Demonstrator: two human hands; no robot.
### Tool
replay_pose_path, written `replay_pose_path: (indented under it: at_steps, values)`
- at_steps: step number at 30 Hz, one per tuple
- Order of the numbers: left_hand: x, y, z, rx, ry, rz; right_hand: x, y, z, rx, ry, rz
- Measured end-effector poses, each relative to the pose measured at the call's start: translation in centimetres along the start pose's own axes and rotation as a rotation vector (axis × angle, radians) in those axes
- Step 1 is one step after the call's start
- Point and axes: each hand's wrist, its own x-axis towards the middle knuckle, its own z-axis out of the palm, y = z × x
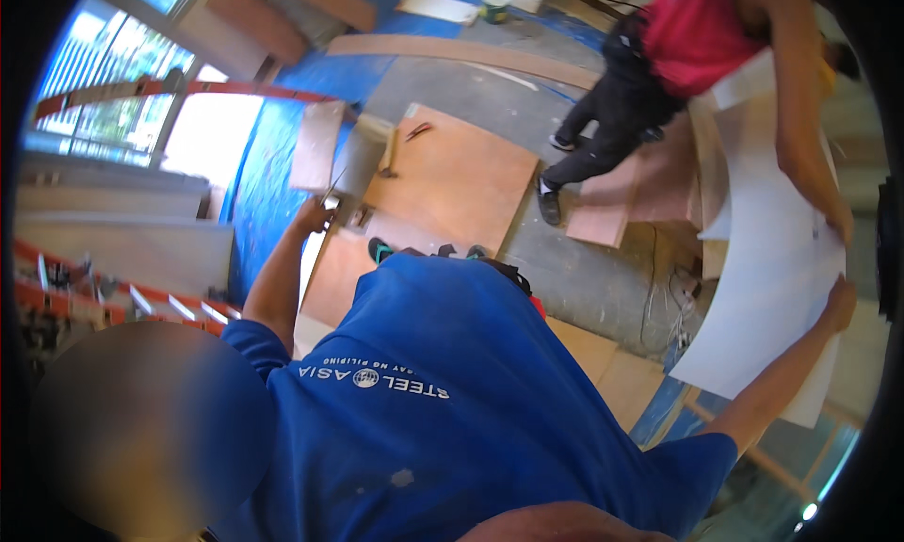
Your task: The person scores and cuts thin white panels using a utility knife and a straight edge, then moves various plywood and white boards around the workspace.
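My right hand (837, 304) is closed on the edge of a large white sheet (767, 288), which bends upright along the right side. Above it on the same sheet is the hand (836, 224) of another person in a red sleeveless top (702, 33). My left hand (315, 214) is out to the left with its fingers curled round a thin, narrow thing I cannot make out. Just beyond that hand stand a grey rounded piece (363, 165) and a pale board (316, 146). A hammer (387, 158) lies close by on a plywood panel (461, 179).
On the plywood lies a red-handled tool (419, 130). Orange ladders (71, 302) and leaning boards (122, 250) line the left side. Blue sheeting (268, 165) covers part of the floor. Wood panels (650, 189) and loose cords (659, 307) lie near the other person's feet.
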Motion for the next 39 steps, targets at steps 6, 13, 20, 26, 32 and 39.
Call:
replay_pose_path:
  at_steps: [6,13,20,26,32,39]
  values:
    - [-7.8,-1.4,-2.2,-0.041,0.104,-0.207,-5.2,-13.3,-8.0,0.237,0.209,0.212]
    - [-14.1,-10.6,4.4,-0.163,0.003,-0.496,-34.6,-35.9,-28.5,2.067,-0.027,-0.519]
    - [-15.3,-13.0,1.5,-0.336,0.015,-0.447,-55.6,-41.8,-50.1,2.499,-1.655,-2.166]
    - [-12.2,-24.6,-1.3,-0.510,0.139,-0.273,-59.6,-42.7,-57.6,2.619,-1.720,-2.196]
    - [-13.1,-19.2,-6.1,-0.340,0.084,-0.474,-56.6,-45.8,-55.1,2.672,-1.270,-1.694]
    - [-2.1,-17.5,-6.0,0.068,-0.234,-0.186,-65.6,-53.6,-22.5,1.168,-1.064,-1.154]
